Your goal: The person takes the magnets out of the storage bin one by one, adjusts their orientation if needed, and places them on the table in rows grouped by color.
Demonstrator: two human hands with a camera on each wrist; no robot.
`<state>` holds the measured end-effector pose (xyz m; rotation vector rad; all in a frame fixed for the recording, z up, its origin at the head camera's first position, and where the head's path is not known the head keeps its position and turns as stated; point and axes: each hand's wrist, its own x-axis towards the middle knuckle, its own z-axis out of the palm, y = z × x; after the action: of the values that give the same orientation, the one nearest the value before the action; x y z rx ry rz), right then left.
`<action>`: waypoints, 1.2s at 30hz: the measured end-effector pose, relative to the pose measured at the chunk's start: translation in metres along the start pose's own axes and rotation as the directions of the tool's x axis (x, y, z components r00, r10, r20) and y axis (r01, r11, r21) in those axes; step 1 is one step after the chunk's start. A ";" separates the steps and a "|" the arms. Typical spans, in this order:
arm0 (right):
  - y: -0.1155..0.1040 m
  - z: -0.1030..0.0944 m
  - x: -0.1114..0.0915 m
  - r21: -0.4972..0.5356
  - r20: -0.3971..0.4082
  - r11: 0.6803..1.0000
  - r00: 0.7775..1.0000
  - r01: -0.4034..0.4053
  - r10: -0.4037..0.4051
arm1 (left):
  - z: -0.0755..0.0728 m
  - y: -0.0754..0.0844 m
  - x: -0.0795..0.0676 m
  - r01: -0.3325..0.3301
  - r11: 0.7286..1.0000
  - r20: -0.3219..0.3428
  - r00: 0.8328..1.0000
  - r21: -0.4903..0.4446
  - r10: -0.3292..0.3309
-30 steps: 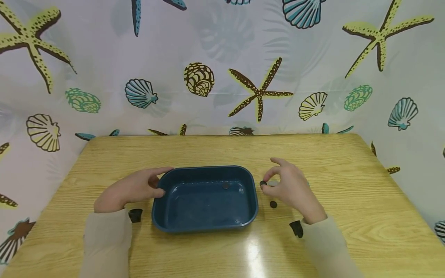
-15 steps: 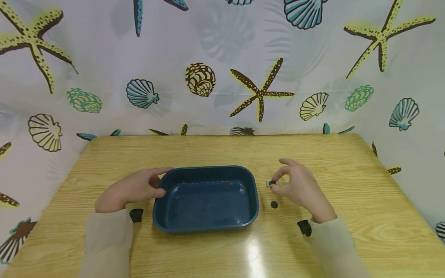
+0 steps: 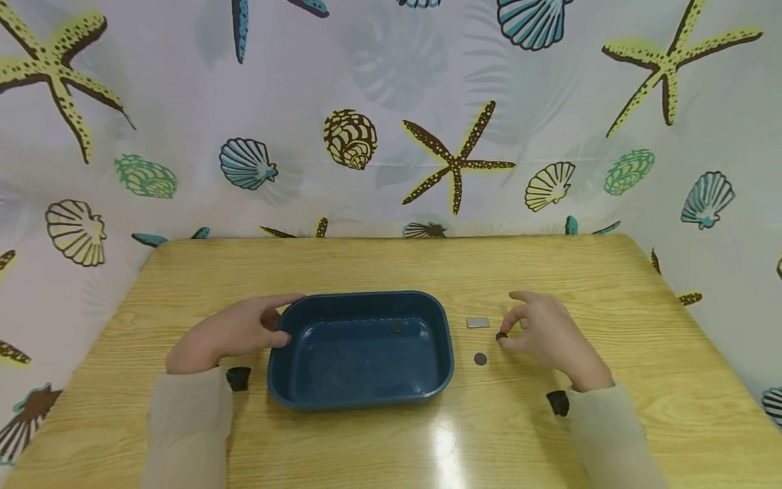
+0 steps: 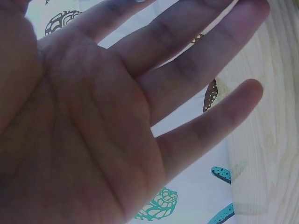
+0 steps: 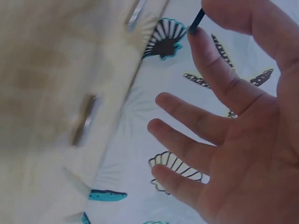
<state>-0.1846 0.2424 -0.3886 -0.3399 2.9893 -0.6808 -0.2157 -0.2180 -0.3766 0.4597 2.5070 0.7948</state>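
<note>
My left hand [image 3: 235,333] is at the back left corner of a dark blue plastic tub [image 3: 360,405], thumb and forefinger resting on its rim. Its other fingers look straight and spread in the left wrist view. My right hand [image 3: 550,336] pinches a small dark round disc [image 3: 501,336] between thumb and forefinger, right of the tub and close over the table. Edge-on, this disc [image 5: 198,20] shows thin in the right wrist view, where the other fingers are spread. A second dark disc [image 3: 480,358] lies on the table; another disc [image 3: 397,327] lies inside the tub.
A small silvery rectangular plate [image 3: 478,322] lies right of the tub, and another plate [image 3: 525,324] shows partly behind my right hand. The wooden table [image 3: 391,265] ends at the back against a shell-printed cloth [image 3: 293,102]. Dark wrist-worn pieces hang below both cuffs.
My right hand has moved right, away from the tub, with the pinched disc. The silvery plates it covered now show. My left hand and the tub stay put.
</note>
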 end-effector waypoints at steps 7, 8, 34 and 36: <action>0.019 0.007 -0.006 0.001 0.005 1.000 1.000 0.028 -0.028 | -0.002 0.000 -0.002 0.021 1.000 -0.002 1.000 0.007 -0.021; 0.021 0.008 -0.007 -0.001 0.004 0.999 0.999 0.037 -0.037 | -0.001 0.000 -0.002 0.026 1.000 -0.002 1.000 0.006 -0.026; 0.030 0.018 -0.012 -0.023 0.049 0.996 0.995 0.086 -0.084 | 0.000 0.003 -0.001 0.021 1.000 -0.011 1.000 0.011 -0.021; 0.030 0.017 -0.012 -0.008 0.054 0.997 0.995 0.083 -0.082 | 0.000 0.003 -0.001 0.019 1.000 -0.009 1.000 0.008 -0.019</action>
<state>-0.1775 0.2640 -0.4172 -0.4769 2.9435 -0.6524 -0.2144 -0.2158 -0.3746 0.4358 2.5204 0.7811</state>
